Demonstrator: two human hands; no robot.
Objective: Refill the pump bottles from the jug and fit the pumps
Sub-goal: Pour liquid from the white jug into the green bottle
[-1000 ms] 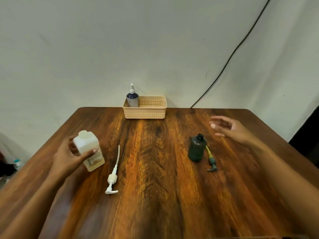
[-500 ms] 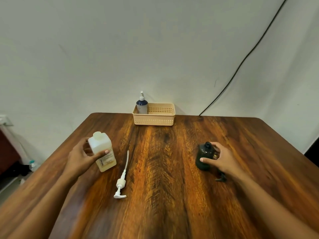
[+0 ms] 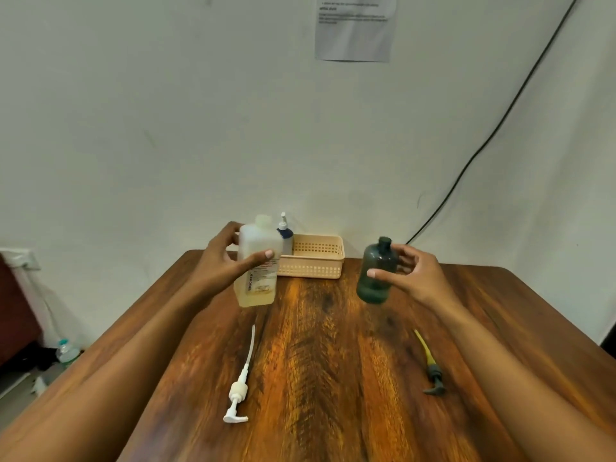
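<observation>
Above the table, left hand grips jug, right hand dark bottle.

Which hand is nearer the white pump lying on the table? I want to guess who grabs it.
Left. The left hand, holding the jug, is up above and behind the white pump. The right hand, holding the dark bottle, is farther off across the table.
</observation>
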